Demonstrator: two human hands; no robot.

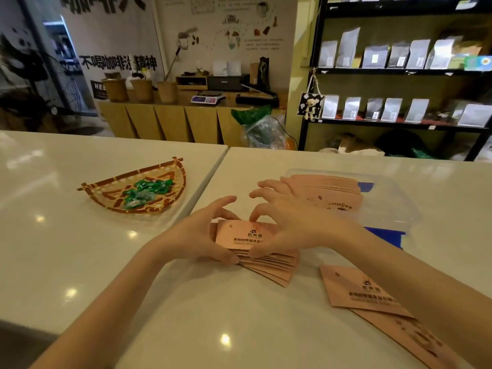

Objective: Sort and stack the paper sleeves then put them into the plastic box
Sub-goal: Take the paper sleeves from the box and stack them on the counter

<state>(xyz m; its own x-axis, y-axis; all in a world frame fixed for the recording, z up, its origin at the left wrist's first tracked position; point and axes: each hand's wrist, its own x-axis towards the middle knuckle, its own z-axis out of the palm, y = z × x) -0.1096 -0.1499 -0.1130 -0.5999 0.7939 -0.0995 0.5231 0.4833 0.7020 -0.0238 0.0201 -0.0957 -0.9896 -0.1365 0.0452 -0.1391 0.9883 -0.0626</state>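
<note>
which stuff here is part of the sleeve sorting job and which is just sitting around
Part of the job: sleeve stack held by left hand and right hand; loose sleeves; plastic box with sleeves inside.

Just lying about: bamboo tray, green candies.

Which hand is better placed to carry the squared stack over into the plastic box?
Probably the right hand. It lies on the box side of the stack of sleeves, and the plastic box sits just beyond it. The left hand holds the far edge and would have to cross over.
</note>
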